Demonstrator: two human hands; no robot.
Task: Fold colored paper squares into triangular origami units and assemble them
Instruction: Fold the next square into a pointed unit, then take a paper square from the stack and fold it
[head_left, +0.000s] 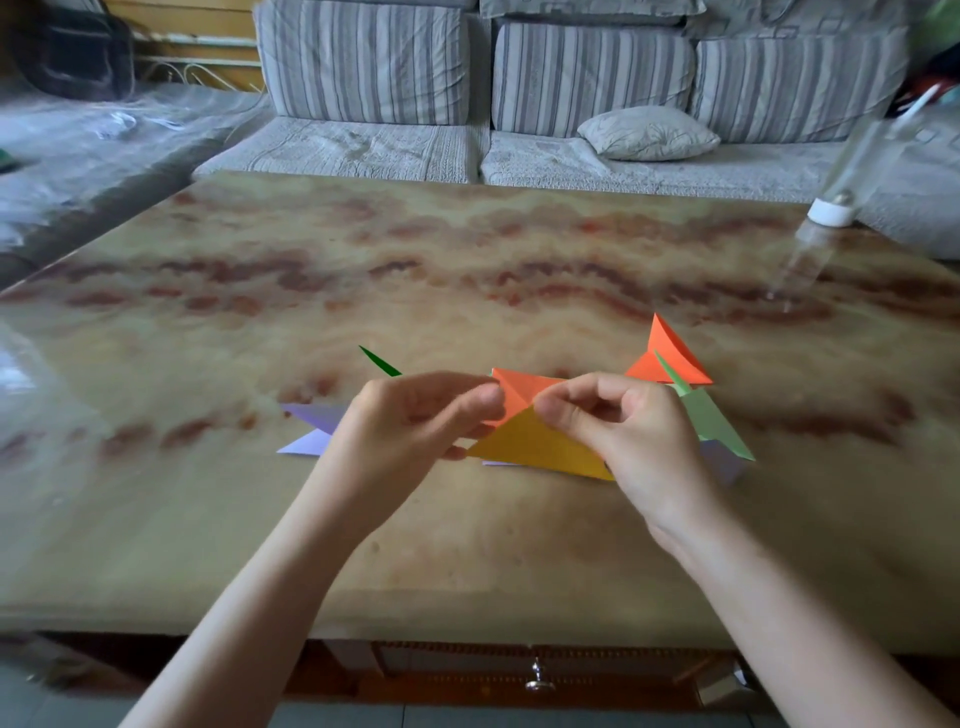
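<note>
While both hands met mid-frame above the marbled tabletop (467, 260), the left hand (415, 415) pinched an orange unit (519, 389) and the right hand (623, 431), fingers (587, 387) curled tight, pinched the yellow unit (540, 441) joined to it. Right of them lay another orange piece (670, 353) and a pale green piece (711, 421); lilac paper (317, 426), perhaps folded, lay left.

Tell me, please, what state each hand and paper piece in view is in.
left hand, pinches orange unit
right hand, pinches tip of yellow unit
orange unit, folded, held, touching yellow unit
yellow unit, folded, held
second orange unit, folded, resting on table
light green unit, folded, set down
purple unit, folded, on table
drawer, closed
</note>
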